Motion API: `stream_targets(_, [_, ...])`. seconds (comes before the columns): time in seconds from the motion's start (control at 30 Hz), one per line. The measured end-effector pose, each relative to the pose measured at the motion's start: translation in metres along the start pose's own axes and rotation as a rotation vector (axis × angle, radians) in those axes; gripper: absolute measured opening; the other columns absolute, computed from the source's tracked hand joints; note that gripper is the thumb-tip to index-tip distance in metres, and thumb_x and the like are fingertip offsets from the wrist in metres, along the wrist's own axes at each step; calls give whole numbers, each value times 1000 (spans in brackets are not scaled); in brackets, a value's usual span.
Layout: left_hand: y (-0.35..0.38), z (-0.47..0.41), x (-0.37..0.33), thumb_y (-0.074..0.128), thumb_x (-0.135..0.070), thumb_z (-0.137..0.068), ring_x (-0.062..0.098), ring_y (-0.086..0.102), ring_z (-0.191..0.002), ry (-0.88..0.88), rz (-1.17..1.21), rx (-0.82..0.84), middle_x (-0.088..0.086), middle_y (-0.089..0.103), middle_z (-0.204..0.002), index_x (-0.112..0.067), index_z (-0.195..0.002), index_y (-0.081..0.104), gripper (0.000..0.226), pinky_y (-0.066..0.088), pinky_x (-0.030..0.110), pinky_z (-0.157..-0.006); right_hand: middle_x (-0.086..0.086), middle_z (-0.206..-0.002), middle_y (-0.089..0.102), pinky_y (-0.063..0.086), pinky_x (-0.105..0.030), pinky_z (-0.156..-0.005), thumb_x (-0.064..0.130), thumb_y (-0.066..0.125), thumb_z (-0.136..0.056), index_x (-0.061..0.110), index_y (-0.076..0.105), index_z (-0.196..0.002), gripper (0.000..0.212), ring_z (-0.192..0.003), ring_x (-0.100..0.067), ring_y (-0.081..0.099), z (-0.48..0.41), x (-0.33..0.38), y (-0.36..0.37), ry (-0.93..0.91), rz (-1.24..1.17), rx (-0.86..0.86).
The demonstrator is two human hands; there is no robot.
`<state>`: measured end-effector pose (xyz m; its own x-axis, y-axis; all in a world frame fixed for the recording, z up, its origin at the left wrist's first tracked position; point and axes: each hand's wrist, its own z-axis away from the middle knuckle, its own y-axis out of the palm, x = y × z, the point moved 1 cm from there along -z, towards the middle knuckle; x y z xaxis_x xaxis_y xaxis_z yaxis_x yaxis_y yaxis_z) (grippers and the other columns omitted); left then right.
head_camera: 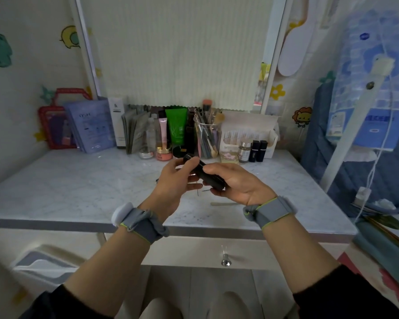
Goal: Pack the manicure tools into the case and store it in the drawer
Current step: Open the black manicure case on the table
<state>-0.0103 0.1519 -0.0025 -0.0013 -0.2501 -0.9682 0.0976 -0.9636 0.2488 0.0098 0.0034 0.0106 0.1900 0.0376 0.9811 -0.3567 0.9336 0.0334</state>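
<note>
Both our hands hold the black case (204, 172) above the marble bench (78, 180), left hand (179, 180) pinching its far end, right hand (237, 183) cupped under its near end, a pale stick (224, 204) lying just below.

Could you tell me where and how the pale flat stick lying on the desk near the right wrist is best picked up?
Pinch the pale stick across its narrow width near the middle, coming from above. It lies flat and lengthwise left to right on the marble desk, so only its long edges offer purchase.
</note>
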Motion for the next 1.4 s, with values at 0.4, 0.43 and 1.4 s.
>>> stream_targets(0.4, [-7,3,1,62,-25,-90,26,70,-81,9,151,-48,15,65,-102,4,-122,47,45,60,31,-67,-8,-92,63,50,-29,-69,22,63,-89,10,62,-103,19,-87,-22,60,-5,-1,6,-2,-119,-11])
stream_targets(0.43, [-8,3,2,60,-24,-91,24,70,-79,6,169,-50,13,64,-99,4,-121,48,43,61,31,-69,-10,-90,64,50,-29,-66,22,60,-91,9,62,-103,18,-84,-23,61,-6,0,5,9,-188,-46])
stream_targets(1.4, [32,-4,46,68,-22,-80,19,65,-83,208,-1095,241,4,72,-91,-17,-88,73,11,51,25,-75,-11,-81,59,53,-45,-75,18,50,-96,4,57,-112,22,-84,-31,61,2,-11,-49,56,-279,-608])
